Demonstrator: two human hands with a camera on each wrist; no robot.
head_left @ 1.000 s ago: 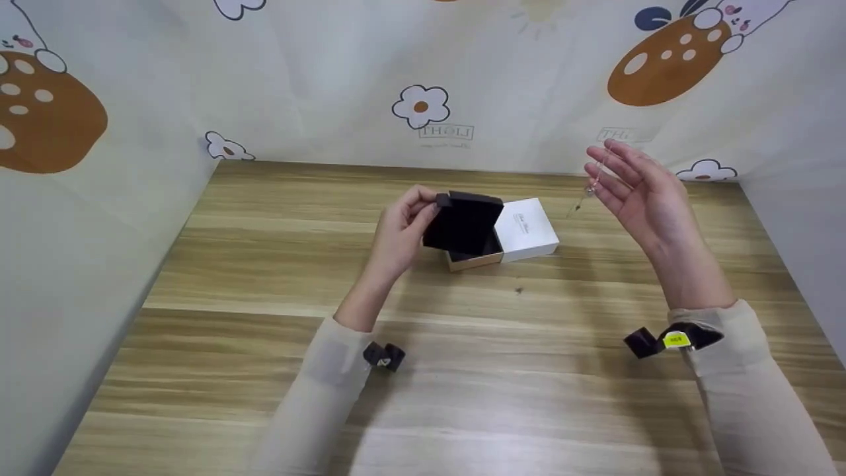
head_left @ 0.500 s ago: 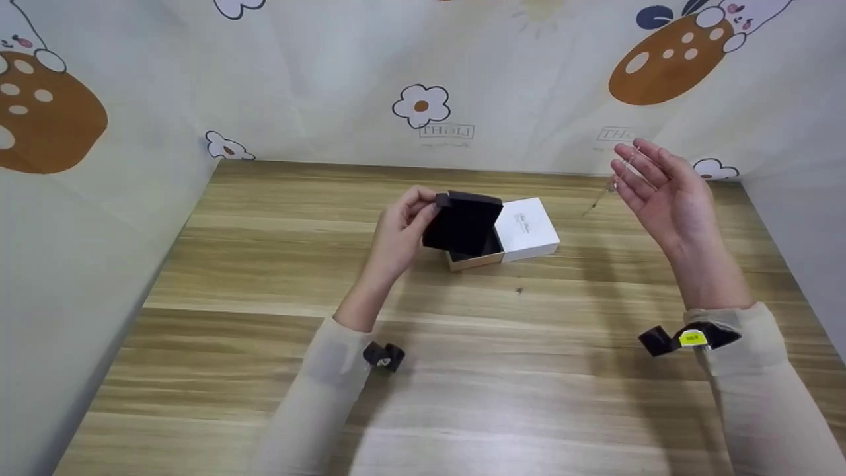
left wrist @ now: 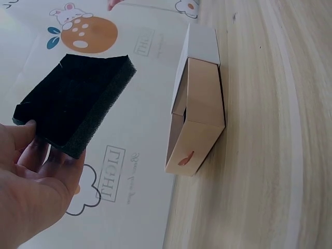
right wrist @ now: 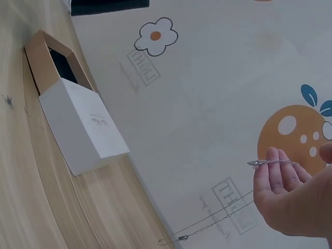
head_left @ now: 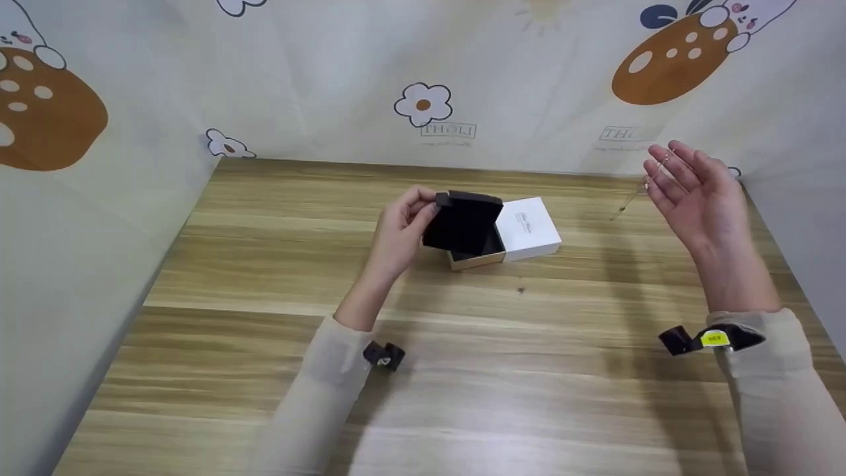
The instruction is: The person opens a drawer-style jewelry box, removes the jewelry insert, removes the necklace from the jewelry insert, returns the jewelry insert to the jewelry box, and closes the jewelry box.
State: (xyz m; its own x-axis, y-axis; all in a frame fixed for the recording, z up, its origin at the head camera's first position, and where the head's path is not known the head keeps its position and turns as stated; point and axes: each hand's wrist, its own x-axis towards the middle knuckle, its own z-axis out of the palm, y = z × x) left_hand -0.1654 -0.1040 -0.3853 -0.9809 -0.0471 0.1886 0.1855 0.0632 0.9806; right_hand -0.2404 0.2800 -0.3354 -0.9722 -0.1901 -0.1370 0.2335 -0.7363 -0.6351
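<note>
My left hand (head_left: 400,231) pinches a black foam insert (head_left: 462,221) at its left corner between thumb and fingers, tilted above a small box. In the left wrist view the insert (left wrist: 75,98) shows a rough sponge edge and notched corners. Below it, the tan drawer (head_left: 477,261) of the box is pulled partly out of its white sleeve (head_left: 529,228). Off to the right, my right hand (head_left: 704,198) is raised palm up with relaxed fingers. A thin silver chain necklace (right wrist: 272,162) lies across those fingers, and its clasp end (right wrist: 182,238) dangles below.
The box rests on a wood-grain table (head_left: 264,277) near its back edge. A printed cloth (head_left: 317,79) with flowers and oranges stands behind and along the sides. A small dark mark (head_left: 521,289) sits on the tabletop in front of the box.
My right hand has moved steadily to the right, away from the box, with the necklace hanging from its fingers. The left hand, the foam insert and the box have stayed in place.
</note>
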